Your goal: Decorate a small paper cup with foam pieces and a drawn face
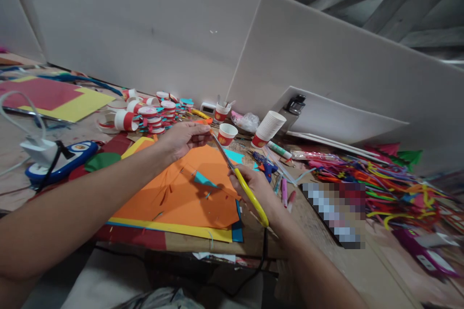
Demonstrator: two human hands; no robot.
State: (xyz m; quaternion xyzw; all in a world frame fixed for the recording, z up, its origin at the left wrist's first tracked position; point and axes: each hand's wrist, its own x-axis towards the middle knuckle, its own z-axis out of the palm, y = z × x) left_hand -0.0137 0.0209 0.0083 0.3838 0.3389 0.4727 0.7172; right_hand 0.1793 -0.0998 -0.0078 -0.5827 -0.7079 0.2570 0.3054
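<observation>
My left hand (188,139) pinches a small piece of orange paper (203,122) above the work table. In my right hand (250,186) are scissors with yellow handles (251,196), their blades pointing up and left to the orange piece. Whether the blades are closed on it I cannot tell. Below both hands lies a large orange sheet (145,207) on top of yellow and blue sheets. Teal paper scraps (205,179) and thin offcuts are scattered over the orange sheet. A red and white paper cup (227,134) stands just beyond the scissor tips.
A stack of paper cups (270,128) leans beside a dark-capped bottle (295,106). Several cut cups (150,113) sit at the back left. A blue glue gun (267,166), colourful pipe cleaners (384,183) and a blurred-out phone-like object (331,212) lie right. A white charger (38,147) is left.
</observation>
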